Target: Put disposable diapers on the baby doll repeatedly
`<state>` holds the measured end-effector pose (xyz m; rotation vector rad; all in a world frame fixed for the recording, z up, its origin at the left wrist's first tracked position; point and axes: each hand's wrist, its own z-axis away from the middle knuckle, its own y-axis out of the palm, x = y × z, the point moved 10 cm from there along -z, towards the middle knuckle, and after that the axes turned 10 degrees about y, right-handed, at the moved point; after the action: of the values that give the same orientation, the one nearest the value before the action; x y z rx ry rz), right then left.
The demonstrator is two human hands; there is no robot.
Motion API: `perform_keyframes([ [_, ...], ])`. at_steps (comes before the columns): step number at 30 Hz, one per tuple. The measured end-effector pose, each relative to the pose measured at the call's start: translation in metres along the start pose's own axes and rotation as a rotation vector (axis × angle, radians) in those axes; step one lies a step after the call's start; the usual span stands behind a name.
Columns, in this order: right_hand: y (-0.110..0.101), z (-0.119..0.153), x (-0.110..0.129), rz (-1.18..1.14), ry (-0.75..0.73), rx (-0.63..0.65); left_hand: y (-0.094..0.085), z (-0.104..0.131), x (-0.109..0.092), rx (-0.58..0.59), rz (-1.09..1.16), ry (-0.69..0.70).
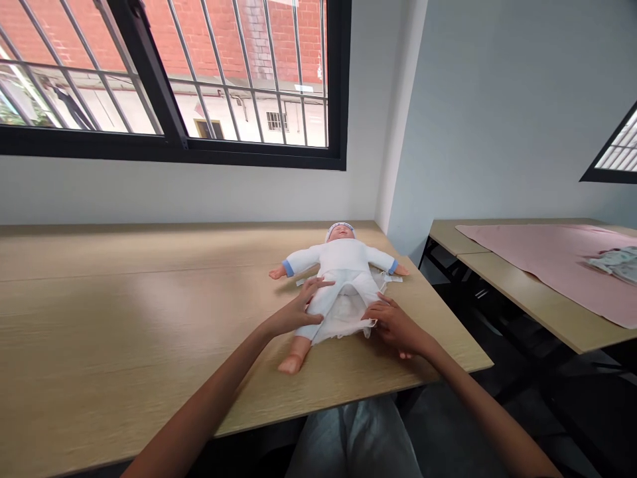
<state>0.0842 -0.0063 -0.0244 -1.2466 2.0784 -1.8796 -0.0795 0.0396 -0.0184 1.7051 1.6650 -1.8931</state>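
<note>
A baby doll lies on its back on the wooden table, arms spread, in a white long-sleeved outfit with blue cuffs and a patterned cap. Between and under its legs is a spread white diaper, with tabs sticking out at both sides of the waist. My left hand rests on the doll's leg on the left, thumb and fingers apart. At the other leg, my right hand has its fingers bent over the white trouser leg beside the diaper's edge. That hand mostly covers the lower leg; only toes show below it.
The wooden table runs along the wall under a barred window. Its right edge is close to the doll. Across a gap, a second table carries a pink cloth and a crumpled pale garment.
</note>
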Motion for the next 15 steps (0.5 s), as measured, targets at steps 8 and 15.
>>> perform_keyframes([
  [8,0.001,-0.001,-0.017,-0.146,0.020,-0.047,-0.008,0.001,-0.006,-0.021,-0.144,0.014],
  [15,0.000,0.005,-0.030,-0.279,0.133,-0.041,-0.002,0.001,-0.012,0.036,-0.322,-0.018],
])
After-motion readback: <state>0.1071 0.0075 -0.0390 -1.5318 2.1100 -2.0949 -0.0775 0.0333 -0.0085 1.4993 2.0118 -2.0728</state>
